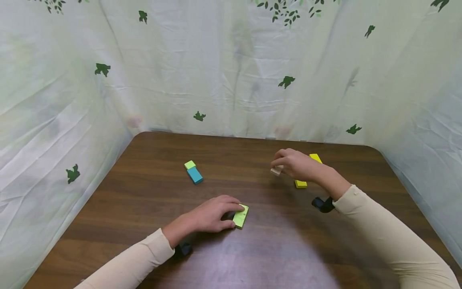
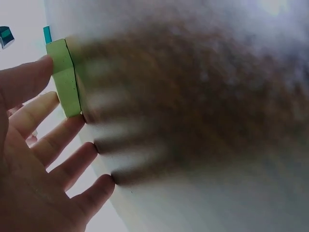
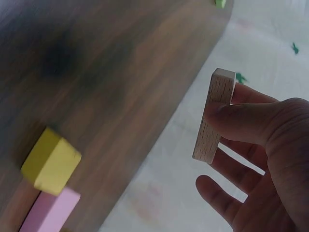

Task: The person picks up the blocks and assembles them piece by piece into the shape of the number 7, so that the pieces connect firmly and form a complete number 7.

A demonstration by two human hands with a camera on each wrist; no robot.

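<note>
My left hand [image 1: 214, 214] pinches a flat light green block [image 1: 241, 216] by its ends, low at the tabletop. In the left wrist view the thumb lies against that block [image 2: 67, 82], and the remaining fingertips spread out below it. Farther right and back, my right hand [image 1: 299, 165] holds a small bare-wood block [image 3: 215, 116] between thumb and fingers, raised above the table. Most of this wooden piece is hidden by the hand in the head view.
A teal block [image 1: 195, 175] and a light green one [image 1: 189, 165] lie end to end at back left. Near the right hand are yellow pieces [image 1: 300, 184]; the right wrist view shows a yellow block [image 3: 50, 162] touching a pink one [image 3: 50, 210]. Cloth walls [image 1: 223, 80] surround the wooden table [image 1: 151, 160].
</note>
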